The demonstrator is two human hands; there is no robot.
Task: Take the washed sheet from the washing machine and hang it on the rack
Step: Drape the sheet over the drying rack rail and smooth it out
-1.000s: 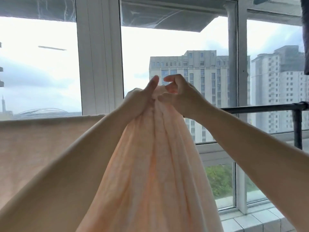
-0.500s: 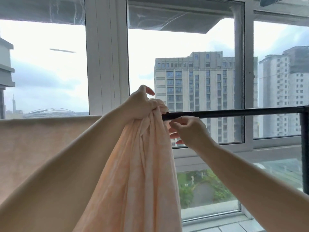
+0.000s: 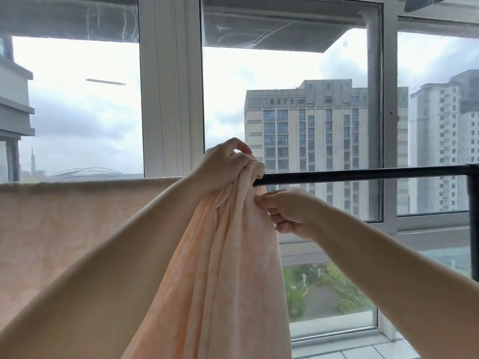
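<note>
Peach cloth: pale peach-pink cotton sheet (image 3: 220, 268), bunched, top gathered over the rail, rest hanging down centre; another stretch spread flat over the rail at left.
Rail: thin black metal rack bar (image 3: 363, 175), horizontal, runs right to a black upright post at the frame edge.
Left hand (image 3: 223, 168): grip clenched on the bunched top of the sheet, at rail height.
Right hand (image 3: 290, 212): just under the rail, grip pinching the sheet's right edge.
Behind: white-framed window (image 3: 171, 86), grey high-rise buildings (image 3: 311, 141), cloudy sky.
</note>
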